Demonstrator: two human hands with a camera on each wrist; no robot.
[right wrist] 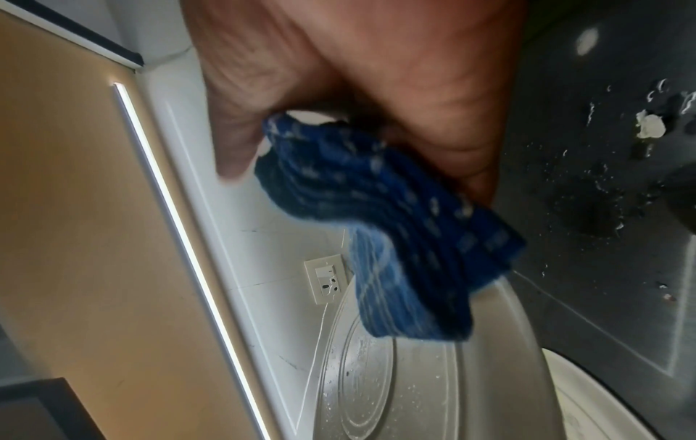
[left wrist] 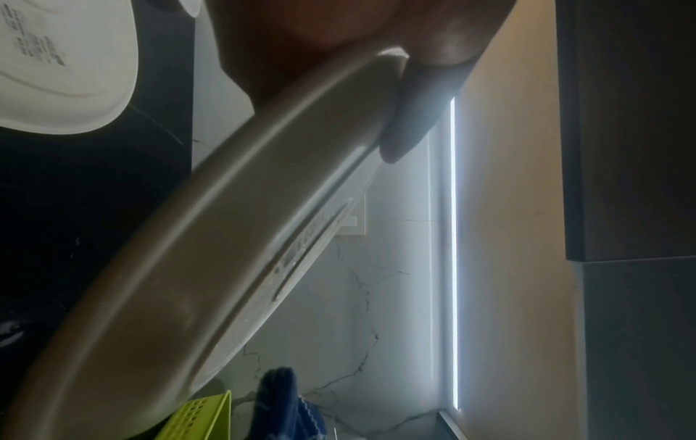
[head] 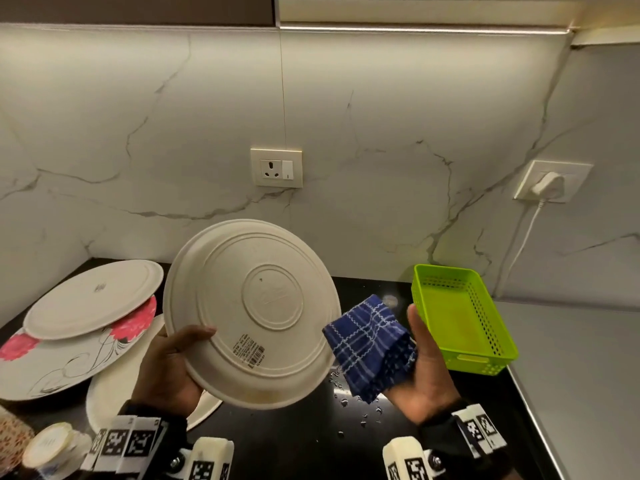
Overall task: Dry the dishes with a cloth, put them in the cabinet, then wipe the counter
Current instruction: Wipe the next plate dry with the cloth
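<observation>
Nearest the camera: left hand [head: 169,362] clamped on the lower-left rim of the cream plate [head: 252,313], thumb hooked over the underside, remaining fingers hidden behind it. Plate lifted clear of the surface [head: 294,441] and tipped up, underside and barcode sticker facing back. Probably so the wet side is easy to reach and nothing else gets dripped on. From the right wrist view, droplets visible on that underside, so not dry yet.

Just right of the plate: right hand [head: 424,379], palm up, fingers wrapped around a folded blue checked cloth [head: 372,348], thumb pointing up beside it. Cloth wadded into a pad, which makes sense for pressing flat against the plate. Cloth edge right by the plate rim; can't tell for sure if actually touching. Looks like the wiping step on this plate, early in the whole job.

Water drops [head: 346,400] on the black surface below the cloth, so counter wipe clearly not done.

Off to the left, resting on the surface: a floral plate [head: 59,362] with a plain plate [head: 93,299] stacked on top, plus another plain one [head: 114,389] partly tucked under. Likely the waiting pile.

Further back right: green basket [head: 460,313], nothing visible inside. Beyond that, marble backsplash with a wall socket [head: 276,168] and a plugged-in charger [head: 549,183]. Upper cabinet [head: 138,8] edge barely in view at the top.
</observation>
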